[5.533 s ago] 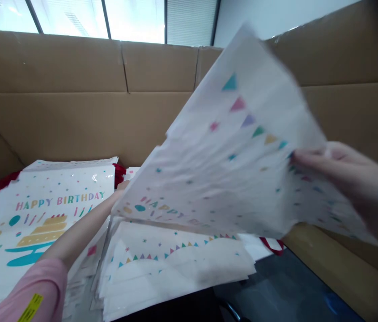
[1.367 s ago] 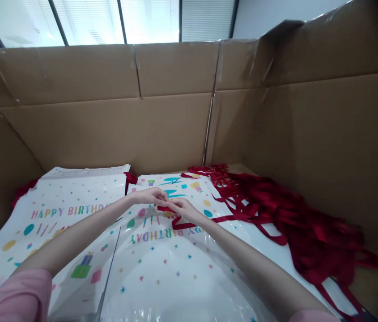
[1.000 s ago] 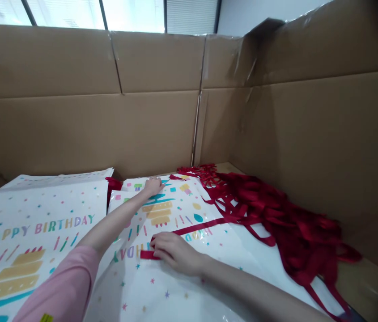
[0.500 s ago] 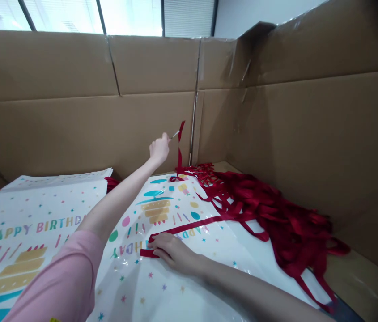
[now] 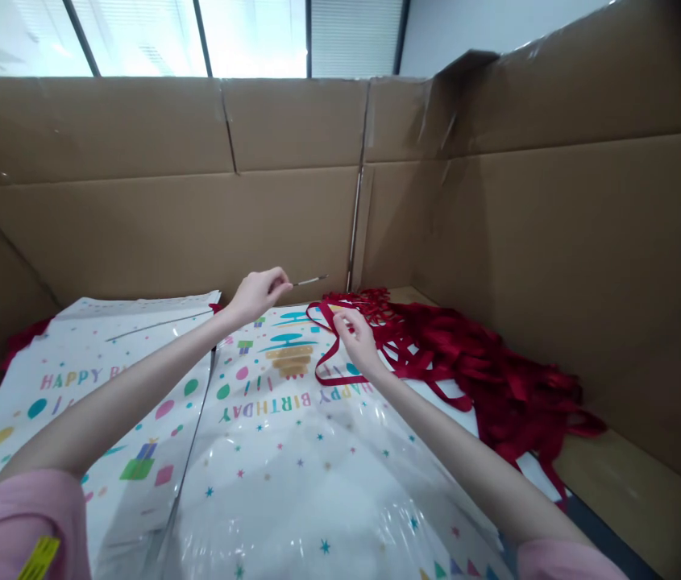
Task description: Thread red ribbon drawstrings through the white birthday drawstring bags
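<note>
One slim tool [image 5: 311,281] is jutting from the clenched left hand [image 5: 259,293], while the right hand [image 5: 357,337] is seemingly pinching red ribbon [image 5: 343,381] above the far end of the printed sheet [image 5: 292,483], where keeping the loop untwisted is probably helping.

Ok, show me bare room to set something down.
Brown strip between the red ribbons and right cardboard wall; near half of the middle printed sheet, below its upside-down lettering. Crowded: far middle, where left hand, thin tool, right hand and ribbons bunch.
</note>
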`<state>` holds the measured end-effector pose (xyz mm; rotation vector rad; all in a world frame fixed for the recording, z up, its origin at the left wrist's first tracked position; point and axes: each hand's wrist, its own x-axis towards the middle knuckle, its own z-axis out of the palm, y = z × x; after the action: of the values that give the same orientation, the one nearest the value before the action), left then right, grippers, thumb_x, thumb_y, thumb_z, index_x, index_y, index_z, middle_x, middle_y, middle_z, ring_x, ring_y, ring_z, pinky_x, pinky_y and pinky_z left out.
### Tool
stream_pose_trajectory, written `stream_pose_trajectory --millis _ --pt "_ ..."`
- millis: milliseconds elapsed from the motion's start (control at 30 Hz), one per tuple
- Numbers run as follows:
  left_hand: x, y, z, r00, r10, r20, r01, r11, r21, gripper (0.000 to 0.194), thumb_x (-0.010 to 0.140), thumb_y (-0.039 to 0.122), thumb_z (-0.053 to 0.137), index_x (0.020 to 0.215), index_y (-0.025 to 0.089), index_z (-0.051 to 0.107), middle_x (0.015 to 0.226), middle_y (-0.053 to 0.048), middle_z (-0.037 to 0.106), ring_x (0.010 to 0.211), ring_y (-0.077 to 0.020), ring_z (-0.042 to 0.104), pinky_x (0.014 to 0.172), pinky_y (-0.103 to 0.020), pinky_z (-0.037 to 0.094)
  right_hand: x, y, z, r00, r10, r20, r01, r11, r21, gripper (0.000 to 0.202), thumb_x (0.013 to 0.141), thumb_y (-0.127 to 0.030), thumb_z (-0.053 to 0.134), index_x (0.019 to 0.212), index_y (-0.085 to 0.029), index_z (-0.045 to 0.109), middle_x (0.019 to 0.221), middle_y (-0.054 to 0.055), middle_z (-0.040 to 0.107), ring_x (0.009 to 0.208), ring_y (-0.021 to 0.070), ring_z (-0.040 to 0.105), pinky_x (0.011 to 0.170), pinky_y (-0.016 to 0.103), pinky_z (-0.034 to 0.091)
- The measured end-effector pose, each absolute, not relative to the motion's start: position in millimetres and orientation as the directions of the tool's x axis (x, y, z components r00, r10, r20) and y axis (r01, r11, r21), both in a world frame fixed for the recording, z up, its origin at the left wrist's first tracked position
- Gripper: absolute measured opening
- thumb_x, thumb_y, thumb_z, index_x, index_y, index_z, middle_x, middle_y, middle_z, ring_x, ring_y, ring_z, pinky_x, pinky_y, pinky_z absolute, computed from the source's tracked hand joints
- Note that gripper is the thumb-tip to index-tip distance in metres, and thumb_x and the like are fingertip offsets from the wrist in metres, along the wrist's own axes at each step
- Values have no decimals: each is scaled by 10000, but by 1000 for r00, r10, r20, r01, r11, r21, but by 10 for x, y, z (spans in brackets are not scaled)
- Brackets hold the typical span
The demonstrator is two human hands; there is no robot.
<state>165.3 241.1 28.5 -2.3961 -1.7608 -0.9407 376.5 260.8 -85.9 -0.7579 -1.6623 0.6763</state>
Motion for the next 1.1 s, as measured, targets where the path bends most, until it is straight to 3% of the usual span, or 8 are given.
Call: stream_pose_trajectory --millis 100,233,567,900,1100 --pt "1544 2005 218 201 873 445 769 -422 480 263 879 379 468 894 165 620 598 26 536 526 -101 458 518 -199 334 3780 2555 -716 -290 797 530 -83 531 -843 289 882 -483 489 854 -199 530 772 30 610 751 172 597 761 322 474" --pt "1508 1488 184 139 877 460 686 -420 594 244 885 344 473 978 176 624 656 8 580 577 -108 508 525 -194 369 3765 2232 -609 -343 797 497 -229 442 -867 263 846 -447 570 922 -197 537 659 -4 616 657 151 615 685 296 492" --pt "1567 881 43 52 840 541 673 -429 602 213 888 279 520 1021 237 682 759 -13 659 601 -101 519 509 -209 366 3707 1740 -378 -398 779 484 -230 426 -875 203 822 -375 613 825 -176 574 543 -29 561 482 105 557 476 233 459" --pt "1573 706 16 85 860 504 669 -424 611 232 893 286 523 1041 269 700 737 -19 662 628 -120 545 517 -212 372 3717 1590 -326 -406 766 498 -189 462 -866 231 810 -407 615 790 -178 589 565 -24 571 497 102 565 496 240 481" --pt "1617 661 -9 98 871 482 654 -421 628 229 888 277 529 1036 250 702 726 -17 662 631 -120 548 528 -213 383 3691 1499 -295 -418 781 464 -228 404 -886 236 806 -411 620 807 -184 553 573 -22 586 513 109 576 516 246 485"
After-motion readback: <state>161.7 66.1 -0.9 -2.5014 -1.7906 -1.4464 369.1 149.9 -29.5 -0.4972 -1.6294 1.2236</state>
